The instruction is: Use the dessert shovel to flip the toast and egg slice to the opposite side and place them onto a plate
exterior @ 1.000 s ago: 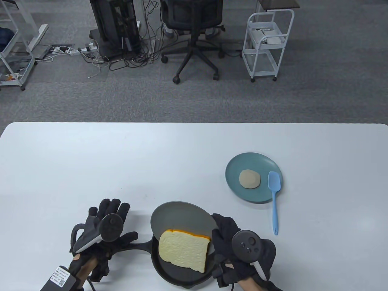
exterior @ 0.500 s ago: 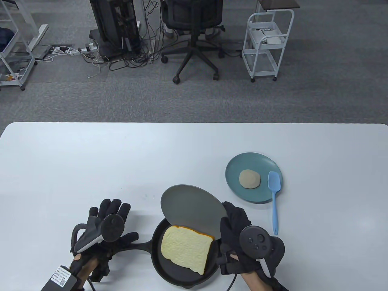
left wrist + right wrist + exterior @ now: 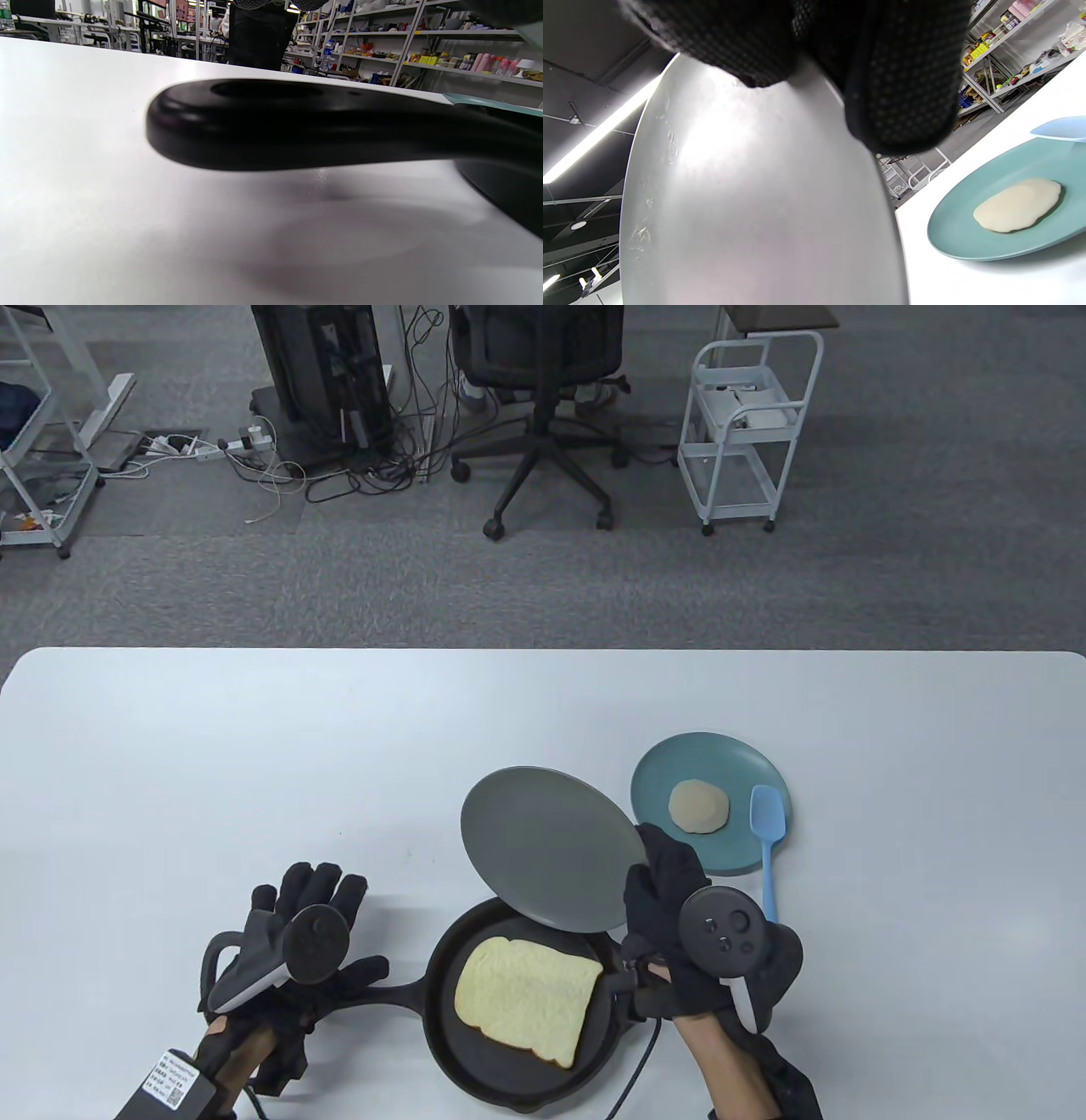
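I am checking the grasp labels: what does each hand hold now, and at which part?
The right hand pinches the grey plate at its right rim. The left hand lies over the pan handle; whether it grips it cannot be told.

My 2 gloves are black, with tiny dots. The pan (image 3: 517,1069) is black, the toast (image 3: 526,997) pale yellow. One plate (image 3: 543,857) is grey, the other plate (image 3: 738,848) teal. The shovel (image 3: 768,836) is light blue, the table (image 3: 339,755) white.

Bright, even overhead light; soft shadows

Toast (image 3: 528,1001) in pan (image 3: 450,1052), egg slice (image 3: 698,806) on plate (image 3: 662,768) behind-right
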A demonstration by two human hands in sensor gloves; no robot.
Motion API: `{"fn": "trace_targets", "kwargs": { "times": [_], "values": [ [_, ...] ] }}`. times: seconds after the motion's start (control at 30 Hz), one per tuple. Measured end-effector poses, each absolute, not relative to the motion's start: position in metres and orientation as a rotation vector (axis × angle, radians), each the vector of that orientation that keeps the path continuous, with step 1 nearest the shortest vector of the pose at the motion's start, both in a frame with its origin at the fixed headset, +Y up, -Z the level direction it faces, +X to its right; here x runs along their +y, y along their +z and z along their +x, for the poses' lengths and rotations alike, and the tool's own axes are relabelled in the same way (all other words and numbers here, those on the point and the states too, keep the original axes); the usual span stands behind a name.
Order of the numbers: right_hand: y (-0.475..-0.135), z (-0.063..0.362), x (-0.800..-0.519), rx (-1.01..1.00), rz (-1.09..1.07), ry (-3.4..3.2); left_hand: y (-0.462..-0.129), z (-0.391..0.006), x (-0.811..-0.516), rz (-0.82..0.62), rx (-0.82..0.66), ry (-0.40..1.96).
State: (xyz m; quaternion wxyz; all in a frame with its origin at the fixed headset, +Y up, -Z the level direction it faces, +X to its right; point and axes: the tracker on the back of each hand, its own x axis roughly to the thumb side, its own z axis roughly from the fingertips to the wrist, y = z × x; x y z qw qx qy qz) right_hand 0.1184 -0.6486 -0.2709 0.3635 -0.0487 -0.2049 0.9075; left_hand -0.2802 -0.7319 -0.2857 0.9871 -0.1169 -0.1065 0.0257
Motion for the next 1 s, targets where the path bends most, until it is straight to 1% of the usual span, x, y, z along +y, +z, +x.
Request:
{"fn": "trace_targets", "kwargs": {
  "times": [0.23, 0.37, 0.5, 0.67, 0.87, 1.0],
  "values": [
    [-0.286, 0.117, -0.641, -0.461, -0.154, 2.257, -0.285, -0.278, -0.731, -0.228, -0.226, 0.049],
    [-0.311, 0.111, -0.639, -0.35, -0.203, 2.15, -0.285, -0.278, -0.732, -0.227, -0.231, 0.046],
    [-0.341, 0.099, -0.645, -0.224, -0.267, 2.058, -0.285, -0.277, -0.732, -0.226, -0.235, 0.046],
    [-0.382, 0.077, -0.665, -0.071, -0.368, 2.0, -0.285, -0.277, -0.732, -0.224, -0.239, 0.048],
    [-0.416, 0.056, -0.697, 0.094, -0.513, 1.999, -0.285, -0.275, -0.733, -0.231, -0.251, 0.04],
    [-0.435, 0.045, -0.734, 0.215, -0.625, 1.959, -0.284, -0.273, -0.733, -0.235, -0.257, 0.033]
  ]
}}
